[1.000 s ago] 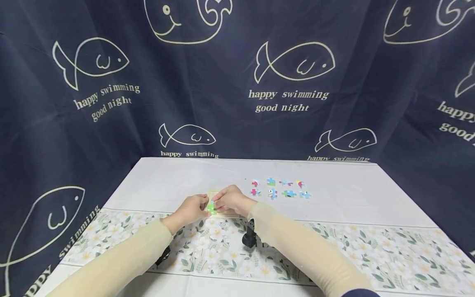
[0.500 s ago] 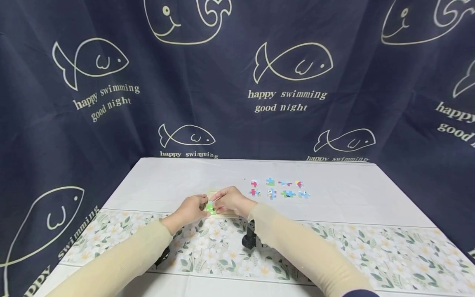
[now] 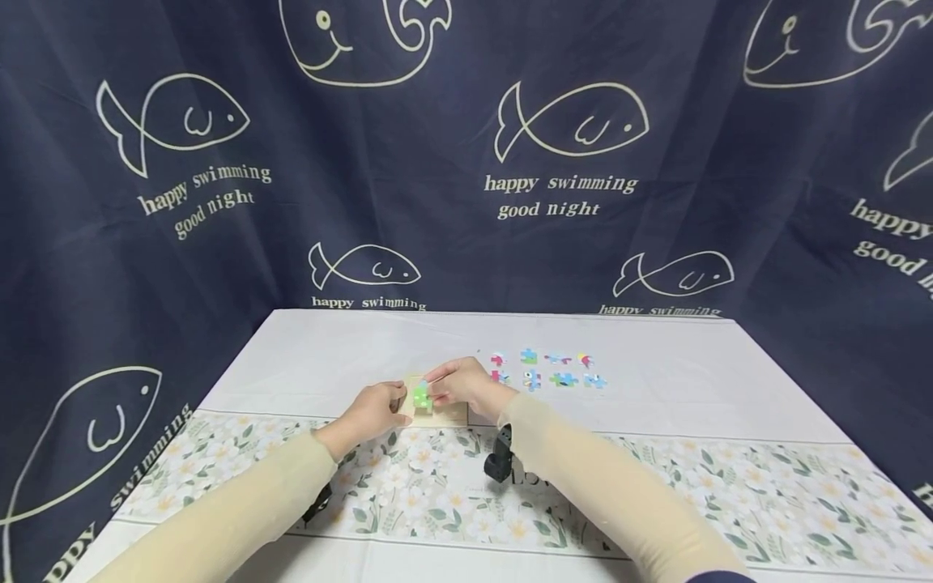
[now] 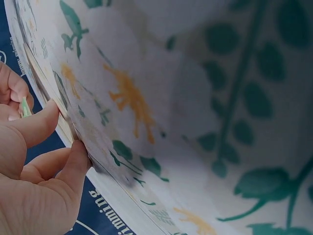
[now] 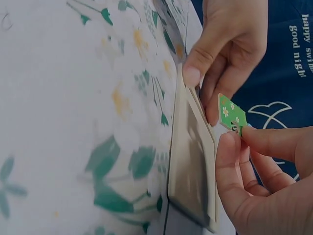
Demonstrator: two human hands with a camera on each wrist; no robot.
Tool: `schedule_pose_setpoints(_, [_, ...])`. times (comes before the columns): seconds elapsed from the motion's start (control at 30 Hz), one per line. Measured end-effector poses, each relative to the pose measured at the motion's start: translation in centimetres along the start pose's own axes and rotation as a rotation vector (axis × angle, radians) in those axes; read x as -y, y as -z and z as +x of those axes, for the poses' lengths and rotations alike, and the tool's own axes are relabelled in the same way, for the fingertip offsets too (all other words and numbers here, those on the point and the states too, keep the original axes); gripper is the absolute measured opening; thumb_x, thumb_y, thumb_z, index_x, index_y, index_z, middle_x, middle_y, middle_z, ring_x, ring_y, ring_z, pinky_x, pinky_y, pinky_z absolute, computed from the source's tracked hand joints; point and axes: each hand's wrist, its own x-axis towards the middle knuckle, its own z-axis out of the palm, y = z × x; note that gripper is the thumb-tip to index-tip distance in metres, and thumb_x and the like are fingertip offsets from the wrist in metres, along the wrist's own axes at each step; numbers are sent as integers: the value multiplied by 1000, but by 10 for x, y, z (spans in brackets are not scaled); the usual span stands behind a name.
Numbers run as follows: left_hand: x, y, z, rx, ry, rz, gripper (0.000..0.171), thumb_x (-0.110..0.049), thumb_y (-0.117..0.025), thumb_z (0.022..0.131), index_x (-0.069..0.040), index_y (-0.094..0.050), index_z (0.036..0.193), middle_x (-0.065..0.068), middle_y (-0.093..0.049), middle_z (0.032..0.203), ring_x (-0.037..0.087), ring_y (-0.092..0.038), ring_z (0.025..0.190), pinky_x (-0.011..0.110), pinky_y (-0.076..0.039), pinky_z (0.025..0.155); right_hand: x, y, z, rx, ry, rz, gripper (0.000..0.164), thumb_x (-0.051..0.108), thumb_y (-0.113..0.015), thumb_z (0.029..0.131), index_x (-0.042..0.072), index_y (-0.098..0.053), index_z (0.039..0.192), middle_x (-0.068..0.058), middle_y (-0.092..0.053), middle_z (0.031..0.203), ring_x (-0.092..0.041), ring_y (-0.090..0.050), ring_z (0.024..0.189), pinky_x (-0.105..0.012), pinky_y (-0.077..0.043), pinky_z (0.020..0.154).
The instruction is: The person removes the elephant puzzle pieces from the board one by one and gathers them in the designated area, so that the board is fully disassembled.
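In the head view a pale wooden puzzle tray (image 3: pixel 450 414) lies on the table where the white and flowered bands of cloth meet. My left hand (image 3: pixel 370 411) grips its left side; the left wrist view has the thumb and fingers of that hand (image 4: pixel 41 181) at the tray's edge. Between right thumb and fingertips I pinch a green jigsaw piece with white flowers (image 5: pixel 226 111), tilted up above the tray. My right hand (image 3: pixel 470 384) hovers over the tray's right part, and its fingers hide some of the piece.
Several loose jigsaw pieces (image 3: pixel 563 379) lie in two rows beyond the tray, to the right. The flowered cloth band (image 3: pixel 437 494) runs across the near side of the table. A dark curtain with fish drawings (image 3: pixel 466 162) hangs behind the table.
The green jigsaw piece has risen off the tray in my right hand, which has shifted slightly right and away. More of the bare tray shows. My left hand stays at the tray's left side.
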Motion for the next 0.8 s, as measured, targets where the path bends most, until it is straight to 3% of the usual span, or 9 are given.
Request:
schedule_pose_setpoints(0.3, [-1,2,-3,-4,7,-17,58,-11,-75,84,9,-52,133,24,-43,147,41,-41,135,48,-38,111,0,14,-4,-22,-26,-1,22,-7,-65,85,-6,-68,107,-19,-73,93,-15,-69,69,-33,-62,77])
schedule_pose_setpoints(0.8, [-5,3,-5,-2,21,-30,58,-11,-74,84,10,-51,133,23,-43,147,40,-39,137,47,-39,111,-7,48,-8,-21,-78,-11,21,-2,-66,87,-5,-67,107,-8,-69,78,-13,-66,65,-30,-61,76])
